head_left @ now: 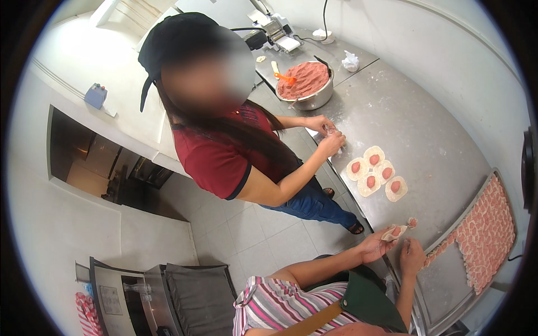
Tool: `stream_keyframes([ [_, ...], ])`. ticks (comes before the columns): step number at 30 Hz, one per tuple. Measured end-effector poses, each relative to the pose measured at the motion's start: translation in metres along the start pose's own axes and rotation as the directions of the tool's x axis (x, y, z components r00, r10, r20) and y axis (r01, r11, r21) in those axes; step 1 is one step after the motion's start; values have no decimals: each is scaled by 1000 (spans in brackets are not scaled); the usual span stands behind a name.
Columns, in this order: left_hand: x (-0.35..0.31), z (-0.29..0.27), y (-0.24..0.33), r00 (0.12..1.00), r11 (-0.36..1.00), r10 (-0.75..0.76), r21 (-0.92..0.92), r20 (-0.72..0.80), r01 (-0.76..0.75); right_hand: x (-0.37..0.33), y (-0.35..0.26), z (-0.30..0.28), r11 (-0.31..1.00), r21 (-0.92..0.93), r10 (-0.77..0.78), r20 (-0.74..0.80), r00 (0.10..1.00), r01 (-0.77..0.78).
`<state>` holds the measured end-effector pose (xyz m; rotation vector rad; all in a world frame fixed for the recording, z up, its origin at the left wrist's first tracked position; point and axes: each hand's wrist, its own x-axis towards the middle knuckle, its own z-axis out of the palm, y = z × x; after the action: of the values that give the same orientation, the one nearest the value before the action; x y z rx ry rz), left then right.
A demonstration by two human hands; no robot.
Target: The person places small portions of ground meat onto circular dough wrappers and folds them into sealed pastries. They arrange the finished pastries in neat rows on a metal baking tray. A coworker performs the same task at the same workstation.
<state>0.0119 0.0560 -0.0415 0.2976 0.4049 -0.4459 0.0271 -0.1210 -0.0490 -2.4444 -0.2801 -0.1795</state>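
Note:
My left hand [374, 247] holds a round dumpling wrapper [388, 235] with a lump of pink meat filling [395, 231] on it, at the table's near edge. Close beside it, to the right, my right hand [413, 255] has its fingers curled in; whether anything is pinched in them is hidden. Just beyond my hands, a small folded dumpling [412, 223] rests on the steel table [431, 145]. Farther off lie several flat wrappers [395, 189], each topped with a dab of filling.
At right, a large metal tray [443, 291] bears rows of dumplings [487, 235]. A co-worker in a red shirt [210, 159] stands at left, both hands [330, 137] together over the table edge. Beyond are a bowl of minced meat [314, 101] with an orange-handled utensil [287, 79] and a machine [277, 31].

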Motion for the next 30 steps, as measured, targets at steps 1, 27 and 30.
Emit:
stream_keyframes([
  [1,1,-2,0,1000,1000,-3,6,10,3,0,0,0,1000,2,-1,-3,1000,1],
  [27,2,-15,-2,1000,998,-5,-65,23,7,0,-1,1,1000,-3,22,39,999,-21],
  [30,3,-19,-3,1000,999,17,-46,15,-17,-1,1,0,1000,-4,29,48,998,-29],
])
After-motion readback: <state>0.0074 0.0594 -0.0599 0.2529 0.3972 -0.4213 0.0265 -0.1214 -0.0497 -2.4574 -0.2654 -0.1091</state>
